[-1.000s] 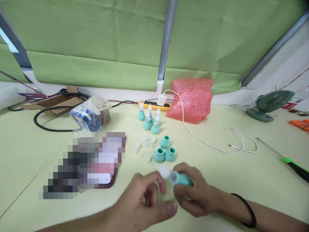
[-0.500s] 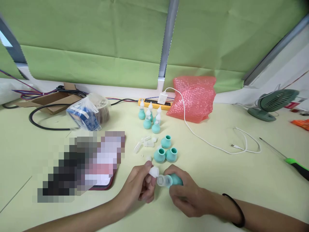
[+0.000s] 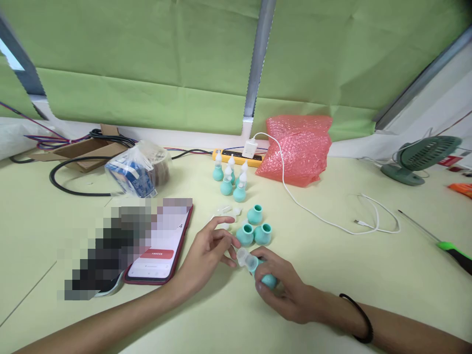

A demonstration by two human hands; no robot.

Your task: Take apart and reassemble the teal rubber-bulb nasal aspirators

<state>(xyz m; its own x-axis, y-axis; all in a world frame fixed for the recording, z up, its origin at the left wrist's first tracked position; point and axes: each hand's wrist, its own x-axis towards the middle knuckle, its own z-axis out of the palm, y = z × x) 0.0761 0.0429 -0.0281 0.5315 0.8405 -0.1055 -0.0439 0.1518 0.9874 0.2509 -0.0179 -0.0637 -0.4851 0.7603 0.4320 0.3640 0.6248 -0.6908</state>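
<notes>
My right hand [image 3: 282, 285] is wrapped round a teal squeeze bulb [image 3: 270, 281]. From its neck a clear tube [image 3: 249, 259] points up and left, with a translucent, wider end. My left hand [image 3: 212, 248] hovers just left of that end, fingers apart and nothing visible in them. Its fingertips reach over small clear plastic parts [image 3: 224, 210], partly hiding them. Three teal bulbs with open necks, one of them the front right bulb [image 3: 263, 234], stand just beyond my hands. Farther back are several bulbs fitted with tubes and white tips, such as the nearest assembled bulb [image 3: 239, 191].
Left of my hands lies a phone [image 3: 155, 265] beside a blurred dark object. Behind are a bagged blue box [image 3: 129, 177], a yellow power strip [image 3: 239, 158] and red bubble wrap [image 3: 298, 152]. A white cable [image 3: 324, 220], a screwdriver [image 3: 444, 245] and a fan [image 3: 416, 157] occupy the right side.
My left hand has opened and moved up and left; the white tip it pinched no longer shows in its fingers. The right hand has tilted the bulb so the tube points more upward.
</notes>
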